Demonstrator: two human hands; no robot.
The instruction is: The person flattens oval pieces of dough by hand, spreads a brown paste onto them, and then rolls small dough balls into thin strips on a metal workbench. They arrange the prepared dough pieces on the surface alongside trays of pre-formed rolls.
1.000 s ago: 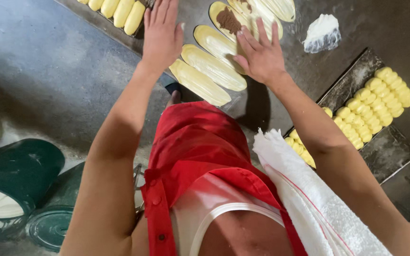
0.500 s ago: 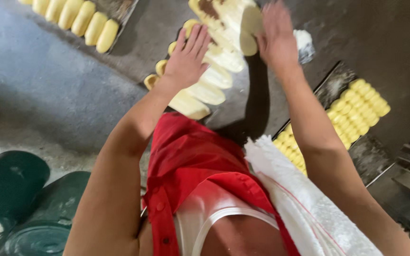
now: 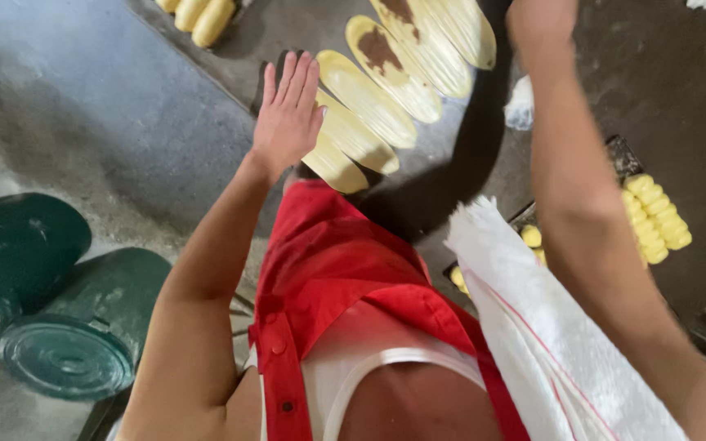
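Head view: left hand [image 3: 286,121] flat beside dough ovals [image 3: 367,98], tray of rolls [image 3: 655,217] right.

The work surface [image 3: 680,90] is dark, grey-brown and worn, with a dusty, floury look. At its left edge it meets a paler blue-grey slab [image 3: 83,90], rough and stained. Below that lies a gritty concrete floor [image 3: 149,220] with pale patches. Two dark green drums [image 3: 51,302] lie on their sides on the floor at lower left, one showing a ribbed round lid, the other a whitish inside. A dark metal tray [image 3: 618,151] sits at the right on the surface. Light is soft and falls from above, casting a dark shadow across the middle of the surface. No walls or windows show.
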